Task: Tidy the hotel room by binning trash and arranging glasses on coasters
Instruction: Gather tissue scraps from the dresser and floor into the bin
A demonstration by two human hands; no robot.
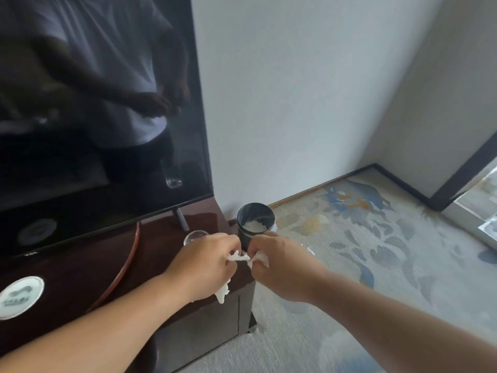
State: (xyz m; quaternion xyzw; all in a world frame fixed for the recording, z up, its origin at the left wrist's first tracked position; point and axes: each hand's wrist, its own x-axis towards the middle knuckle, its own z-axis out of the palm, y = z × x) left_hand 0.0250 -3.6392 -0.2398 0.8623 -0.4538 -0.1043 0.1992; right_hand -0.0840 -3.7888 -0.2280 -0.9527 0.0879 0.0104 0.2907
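Two bare hands meet above the right end of a dark wooden surface (80, 267), both pinching one crumpled white tissue (243, 257). The left hand (204, 265) has its grip closed on one end, the right hand (279, 267) on the other. Just beyond them on the patterned carpet (376, 238) stands a black cylindrical bin (255, 224) with white paper inside. A clear drinking glass (195, 236) stands beside the left hand, a round white coaster (20, 296) well apart from it at the left.

Left hand (204, 262) and right hand (279, 267) clenched, knuckles nearly touching
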